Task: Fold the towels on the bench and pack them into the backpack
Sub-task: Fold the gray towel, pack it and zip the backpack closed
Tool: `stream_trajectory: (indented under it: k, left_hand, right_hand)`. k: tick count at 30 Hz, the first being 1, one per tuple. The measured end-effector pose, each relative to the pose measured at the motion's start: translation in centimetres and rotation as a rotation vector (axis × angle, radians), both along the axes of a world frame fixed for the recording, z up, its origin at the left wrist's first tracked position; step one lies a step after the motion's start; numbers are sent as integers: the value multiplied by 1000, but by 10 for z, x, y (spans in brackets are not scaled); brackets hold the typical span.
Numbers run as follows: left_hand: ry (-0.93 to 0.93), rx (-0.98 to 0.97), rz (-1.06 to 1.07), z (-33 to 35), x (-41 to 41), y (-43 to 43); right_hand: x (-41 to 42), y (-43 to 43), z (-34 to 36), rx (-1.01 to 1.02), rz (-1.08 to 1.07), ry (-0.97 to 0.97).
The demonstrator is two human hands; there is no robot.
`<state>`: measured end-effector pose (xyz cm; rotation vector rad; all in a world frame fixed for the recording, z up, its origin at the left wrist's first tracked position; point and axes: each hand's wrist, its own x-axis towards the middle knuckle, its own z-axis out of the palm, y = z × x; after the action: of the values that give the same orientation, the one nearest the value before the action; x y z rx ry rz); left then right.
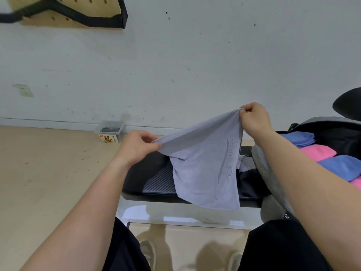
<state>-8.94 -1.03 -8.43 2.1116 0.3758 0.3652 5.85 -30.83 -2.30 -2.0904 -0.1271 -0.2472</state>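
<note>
A grey towel (205, 163) with embossed lettering hangs in the air above the black bench (144, 173). My left hand (136, 145) pinches its lower left corner and my right hand (254, 120) pinches the higher right corner, so the top edge slopes up to the right. The towel's bottom edge drapes past the bench's front. At the right, the open black backpack (332, 132) holds folded blue towels (298, 138) and a pink towel (318, 152). Another grey cloth (246, 163) lies on the bench behind the held towel.
A grey neck pillow (271, 192) sits on the bench under my right forearm. A small clear box (109, 131) stands on the wooden floor by the white wall. A pegboard with a black strap (78, 14) hangs upper left. My shoes show below the bench.
</note>
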Motion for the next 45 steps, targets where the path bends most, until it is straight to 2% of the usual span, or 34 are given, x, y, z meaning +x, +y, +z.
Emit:
stream_trajectory:
  k: [3, 6, 10, 15, 17, 20, 26, 30, 33, 37, 45]
  left_hand:
    - [45, 232, -38, -4, 4, -10]
    - [-34, 403, 22, -1, 7, -14]
    - [-335, 430, 138, 32, 5, -8]
    - [-484, 526, 203, 116, 10, -1]
    - [-422, 559, 200, 142, 14, 0]
    - [-271, 567, 164, 161, 13, -2]
    - [-395, 371, 185, 165, -7, -13]
    - [-425, 330, 230, 166, -12, -15]
    - [-416, 329, 235, 165, -6, -13]
    - [-337, 385, 218, 139, 13, -5]
    - [-70, 446, 232, 36, 79, 19]
  right_hand:
    - [-2, -1, 7, -25, 3, -4]
    - [-6, -3, 19, -64, 16, -26]
    - [-18, -10, 52, -116, 35, -74]
    - [-27, -16, 107, 11, 10, -190]
    - [-30, -17, 118, 48, 2, -213]
    - [-39, -21, 119, -38, 10, -178]
    - [-55, -27, 113, -10, 63, -181]
    - [-57, -26, 114, 73, 77, -131]
    - [-49, -23, 108, 38, 58, -158]
    - [-30, -13, 80, -28, 51, -103]
    - [39, 10, -25, -157, 17, 18]
